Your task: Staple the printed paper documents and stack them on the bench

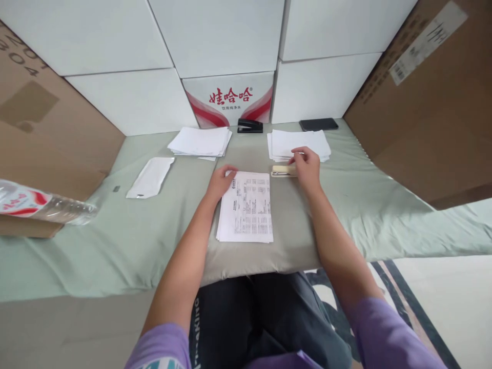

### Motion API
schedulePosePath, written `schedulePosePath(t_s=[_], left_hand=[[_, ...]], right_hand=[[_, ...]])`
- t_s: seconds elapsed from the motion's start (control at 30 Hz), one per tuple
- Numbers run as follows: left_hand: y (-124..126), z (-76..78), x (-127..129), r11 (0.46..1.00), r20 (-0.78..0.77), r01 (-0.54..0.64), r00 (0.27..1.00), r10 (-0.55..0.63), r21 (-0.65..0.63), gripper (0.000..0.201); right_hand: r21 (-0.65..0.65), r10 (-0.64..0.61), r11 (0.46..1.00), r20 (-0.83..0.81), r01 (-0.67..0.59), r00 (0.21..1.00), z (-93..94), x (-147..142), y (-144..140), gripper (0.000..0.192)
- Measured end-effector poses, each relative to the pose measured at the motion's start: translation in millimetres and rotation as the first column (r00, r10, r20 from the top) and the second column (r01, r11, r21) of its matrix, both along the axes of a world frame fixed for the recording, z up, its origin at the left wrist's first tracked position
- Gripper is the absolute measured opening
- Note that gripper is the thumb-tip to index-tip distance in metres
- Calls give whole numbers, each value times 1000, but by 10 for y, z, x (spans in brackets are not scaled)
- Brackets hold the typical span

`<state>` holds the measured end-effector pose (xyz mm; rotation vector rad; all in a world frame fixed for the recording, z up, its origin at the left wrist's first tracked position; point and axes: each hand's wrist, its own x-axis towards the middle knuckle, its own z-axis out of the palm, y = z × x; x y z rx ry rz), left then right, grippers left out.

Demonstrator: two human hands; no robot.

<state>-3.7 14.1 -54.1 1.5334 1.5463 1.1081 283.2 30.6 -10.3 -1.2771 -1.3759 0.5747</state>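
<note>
1. The printed paper stack (249,210) lies flat near the cloth's front edge, centred before the person, presumably for easy reach by both hands. Under-sheets peek out at its lower left.
2. The left hand (223,182) is at the stack's far left corner, partly open, fingers curled onto the edge, which probably steadies the sheets and leaves most print uncovered. Whether it pinches or merely rests, I cannot tell.
3. The cream stapler (282,171) lies just right of the stack's far right corner, likely put there to be handy for the right hand.
4. The right hand (306,166), half open with bent fingers, is over that stapler's right end; whether it grips it, I cannot tell.
5. Well left of the stack lies a white pouch (151,177), seemingly set aside.
6. Beyond the stack, a left paper pile (202,141) and a right paper pile (300,144) sit to either side, probably to keep batches apart.
7. Farther beyond the stack are a black stapler (249,126) and, rightward, a smartphone (319,124).
</note>
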Motion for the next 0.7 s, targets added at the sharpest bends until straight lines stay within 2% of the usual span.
schedulePosePath(t_s=[0.1, 0.2, 0.33, 0.47, 0.7], left_hand=[[-28, 10, 45, 998, -50, -27, 998, 30, 49, 21], [-58, 32, 101, 994, -67, -50, 996, 57, 100, 21], [-75, 36, 151, 992, -54, -42, 997, 49, 118, 21], [-73, 32, 168, 993, -29, -23, 999, 26, 113, 21], [-44, 31, 183, 996, -92, -40, 995, 48, 83, 20]], right_hand=[[28, -38, 999, 56, 37, 998, -116, -10, 1, 19], [57, -51, 997, 154, 43, 987, -153, -32, -2, 20], [62, 8, 998, 295, -27, 955, -200, -45, 27, 19], [42, 41, 998, 265, -54, 963, -255, -56, 60, 19], [-15, 37, 999, 214, -35, 976, -263, -51, 87, 19]])
